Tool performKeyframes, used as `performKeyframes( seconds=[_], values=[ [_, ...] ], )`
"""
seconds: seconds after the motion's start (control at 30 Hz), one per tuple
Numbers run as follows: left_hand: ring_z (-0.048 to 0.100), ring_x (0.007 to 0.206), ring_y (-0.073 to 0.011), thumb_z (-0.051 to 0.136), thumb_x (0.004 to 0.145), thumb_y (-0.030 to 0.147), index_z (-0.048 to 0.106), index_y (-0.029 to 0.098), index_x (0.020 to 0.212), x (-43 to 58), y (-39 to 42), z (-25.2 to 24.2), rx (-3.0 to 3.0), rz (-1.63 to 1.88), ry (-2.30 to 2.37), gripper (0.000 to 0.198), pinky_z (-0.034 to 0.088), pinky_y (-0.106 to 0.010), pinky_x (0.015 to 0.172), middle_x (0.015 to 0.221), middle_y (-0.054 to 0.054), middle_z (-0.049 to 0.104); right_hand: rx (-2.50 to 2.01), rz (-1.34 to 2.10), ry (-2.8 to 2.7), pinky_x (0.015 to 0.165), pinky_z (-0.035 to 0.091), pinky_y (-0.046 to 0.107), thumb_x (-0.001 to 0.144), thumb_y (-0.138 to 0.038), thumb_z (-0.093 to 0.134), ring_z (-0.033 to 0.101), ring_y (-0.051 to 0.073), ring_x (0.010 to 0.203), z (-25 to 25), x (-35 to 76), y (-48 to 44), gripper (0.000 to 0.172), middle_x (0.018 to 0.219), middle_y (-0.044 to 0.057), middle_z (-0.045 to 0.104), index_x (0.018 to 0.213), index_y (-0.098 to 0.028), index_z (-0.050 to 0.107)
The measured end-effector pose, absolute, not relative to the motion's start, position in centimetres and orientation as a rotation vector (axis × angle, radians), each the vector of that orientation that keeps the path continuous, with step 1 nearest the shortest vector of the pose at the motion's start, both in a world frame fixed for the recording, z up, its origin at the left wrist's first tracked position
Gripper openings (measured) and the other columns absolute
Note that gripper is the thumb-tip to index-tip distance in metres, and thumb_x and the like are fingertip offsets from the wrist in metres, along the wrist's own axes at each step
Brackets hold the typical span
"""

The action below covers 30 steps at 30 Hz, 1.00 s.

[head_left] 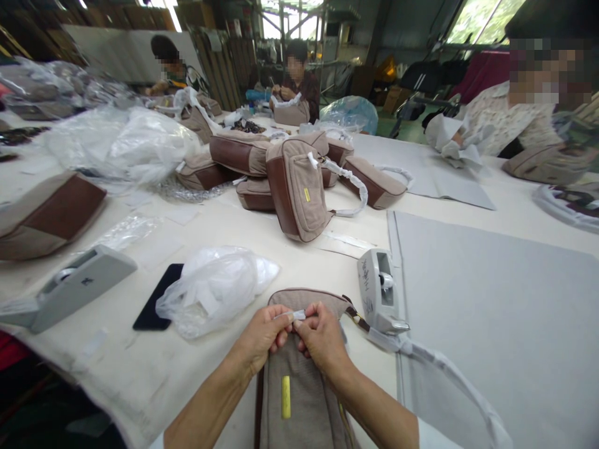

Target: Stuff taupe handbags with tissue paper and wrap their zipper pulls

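A taupe fabric bag (306,393) with brown edging lies on the table in front of me, a yellow strip (286,396) on its face. Over its upper part, my left hand (267,330) and my right hand (322,333) pinch a small white wrap (298,315) between their fingertips. Both hands are closed on it. What the wrap covers is hidden. From the bag's upper right runs a strap (435,358) wound in white wrapping, curving toward the lower right. A grey tape dispenser (380,290) stands just right of the bag.
To the left are a clear plastic bag (210,290) partly over a dark phone-like slab (156,299), and another tape dispenser (87,287). Stacked bags (299,193) occupy the table's middle. Grey sheets (496,312) lie at right. Several people sit around the table.
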<state>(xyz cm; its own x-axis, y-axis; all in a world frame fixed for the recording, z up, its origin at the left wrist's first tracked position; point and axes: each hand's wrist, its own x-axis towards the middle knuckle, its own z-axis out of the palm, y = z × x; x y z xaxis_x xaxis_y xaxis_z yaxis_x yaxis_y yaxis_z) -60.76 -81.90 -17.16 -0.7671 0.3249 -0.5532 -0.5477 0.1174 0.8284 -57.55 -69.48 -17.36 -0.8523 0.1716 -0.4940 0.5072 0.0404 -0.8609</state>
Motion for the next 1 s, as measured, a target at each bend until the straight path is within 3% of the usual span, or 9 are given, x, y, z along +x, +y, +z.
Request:
performKeyframes(
  seconds=[0.17, 0.3, 0.4, 0.5, 0.67, 0.8, 0.9, 1.0],
  values=[
    [0.026, 0.028, -0.0013, 0.059, 0.06, 0.045, 0.045, 0.017, 0.058, -61.9, -82.2, -17.0, -0.304, 1.671, 1.678, 0.032, 0.012, -0.015, 0.031, 0.034, 0.01, 0.037, 0.435, -1.666, 2.478, 0.041, 0.038, 0.021, 0.084, -0.024, 0.048, 0.055, 0.012, 0.04, -17.7, -57.3, -69.8, 0.019, 0.057, -0.005, 0.062, 0.103, -0.019, 0.046],
    [0.033, 0.026, -0.0015, 0.059, 0.059, 0.04, 0.046, 0.016, 0.058, -62.9, -82.3, -16.7, -0.332, 1.627, 1.651, 0.027, 0.014, -0.015, 0.028, 0.041, 0.007, 0.046, 0.061, -0.947, 3.015, 0.048, 0.036, 0.025, 0.089, -0.023, 0.046, 0.065, 0.019, 0.058, -18.3, -57.1, -69.4, 0.023, 0.066, 0.001, 0.068, 0.112, -0.023, 0.054],
    [0.037, 0.026, -0.0024, 0.056, 0.064, 0.036, 0.048, 0.015, 0.06, -63.3, -82.3, -16.6, -0.343, 1.596, 1.651, 0.023, 0.017, -0.015, 0.027, 0.045, 0.005, 0.051, -0.242, -0.478, 3.213, 0.044, 0.03, 0.026, 0.088, -0.018, 0.05, 0.063, 0.018, 0.055, -18.8, -57.4, -69.1, 0.022, 0.07, 0.001, 0.068, 0.109, -0.024, 0.056],
    [0.04, 0.025, -0.0041, 0.052, 0.068, 0.033, 0.05, 0.015, 0.066, -63.5, -82.3, -16.4, -0.357, 1.557, 1.66, 0.018, 0.02, -0.015, 0.026, 0.045, 0.004, 0.054, -0.501, -0.222, 3.342, 0.049, 0.034, 0.028, 0.085, -0.015, 0.053, 0.06, 0.019, 0.061, -18.9, -58.0, -68.7, 0.022, 0.07, 0.002, 0.064, 0.106, -0.019, 0.057],
    [0.044, 0.025, -0.0064, 0.051, 0.072, 0.036, 0.051, 0.015, 0.067, -63.8, -82.4, -15.9, -0.327, 1.488, 1.698, 0.022, 0.023, -0.015, 0.025, 0.043, 0.003, 0.056, -0.804, -0.181, 3.404, 0.069, 0.041, 0.037, 0.086, -0.017, 0.048, 0.053, 0.022, 0.075, -19.1, -59.2, -68.3, 0.011, 0.08, 0.005, 0.059, 0.093, -0.017, 0.056],
    [0.046, 0.027, -0.0071, 0.05, 0.074, 0.042, 0.054, 0.014, 0.071, -63.7, -82.4, -15.6, -0.292, 1.455, 1.726, 0.029, 0.025, -0.014, 0.026, 0.044, 0.003, 0.057, -0.798, -0.186, 3.45, 0.091, 0.033, 0.047, 0.086, -0.012, 0.039, 0.051, 0.023, 0.084, -20.0, -59.4, -68.5, 0.018, 0.09, 0.009, 0.06, 0.095, -0.014, 0.055],
    [0.046, 0.027, -0.0076, 0.048, 0.075, 0.045, 0.054, 0.014, 0.07, -63.5, -82.4, -15.6, -0.302, 1.423, 1.749, 0.032, 0.024, -0.015, 0.026, 0.043, 0.002, 0.056, -0.775, -0.176, 3.426, 0.094, 0.031, 0.048, 0.084, -0.01, 0.037, 0.049, 0.021, 0.071, -20.5, -59.5, -68.6, 0.018, 0.074, 0.005, 0.056, 0.088, -0.015, 0.054],
    [0.046, 0.028, -0.0071, 0.047, 0.075, 0.047, 0.053, 0.014, 0.07, -63.6, -82.3, -15.7, -0.306, 1.412, 1.777, 0.035, 0.025, -0.015, 0.026, 0.044, 0.002, 0.056, -0.741, -0.213, 3.417, 0.092, 0.033, 0.047, 0.083, -0.011, 0.039, 0.049, 0.021, 0.069, -20.6, -59.6, -68.6, 0.015, 0.071, 0.004, 0.055, 0.084, -0.016, 0.053]
  ],
)
